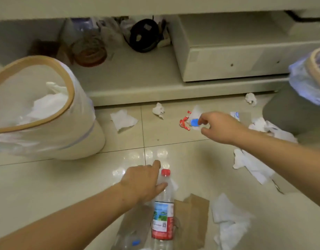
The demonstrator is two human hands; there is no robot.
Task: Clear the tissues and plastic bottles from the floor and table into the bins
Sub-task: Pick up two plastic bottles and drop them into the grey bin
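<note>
Open tiled floor near left, white bin blocking far left, tissues littering right, low shelf closing off far side

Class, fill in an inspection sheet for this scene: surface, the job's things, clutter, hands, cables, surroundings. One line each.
Surface: glossy tiled floor, littered.
Job's things: red-capped bottle lying on the floor; crushed blue-capped bottle; a further blue-capped bottle at the bottom edge; loose tissues scattered about; white-lined bin holding tissues; blue-lined bin.
Clutter: brown paper beside the red-capped bottle.
Hands: left hand touches the red-capped bottle's neck, fingers fairly straight; right hand reaches the crushed bottle, fingers curled at its cap.
Cables: nothing seen.
Surroundings: low cabinet shelf with jars and a black round object.
</note>
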